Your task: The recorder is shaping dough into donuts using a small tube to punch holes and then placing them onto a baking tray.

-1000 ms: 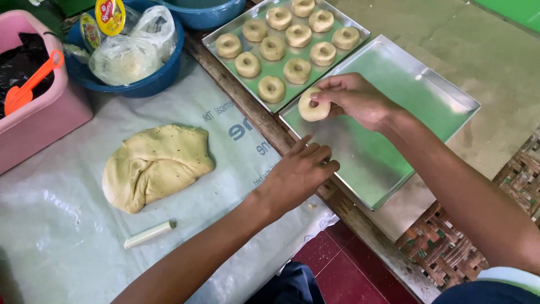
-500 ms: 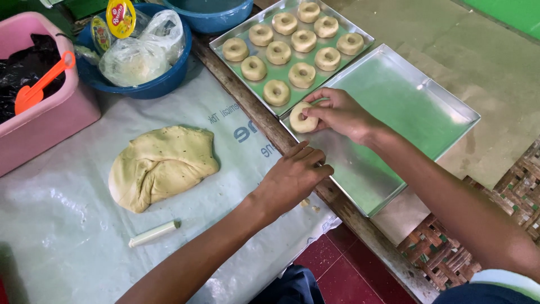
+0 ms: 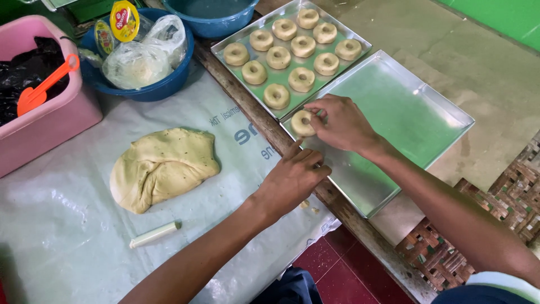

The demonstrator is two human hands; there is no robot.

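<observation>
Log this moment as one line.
right hand: setting dough ring in empty tray | left hand: on table edge

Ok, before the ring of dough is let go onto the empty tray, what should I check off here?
1. Right hand grips dough ring: ok.
2. Ring is over the near tray, at its corner: ok.
3. Ring resting flat on the tray: cannot tell.
4. Spot around it free of other rings: ok.
5. Left hand rests at the table edge, clear of the ring: ok.
6. Far tray undisturbed, rings spaced: ok.
</observation>
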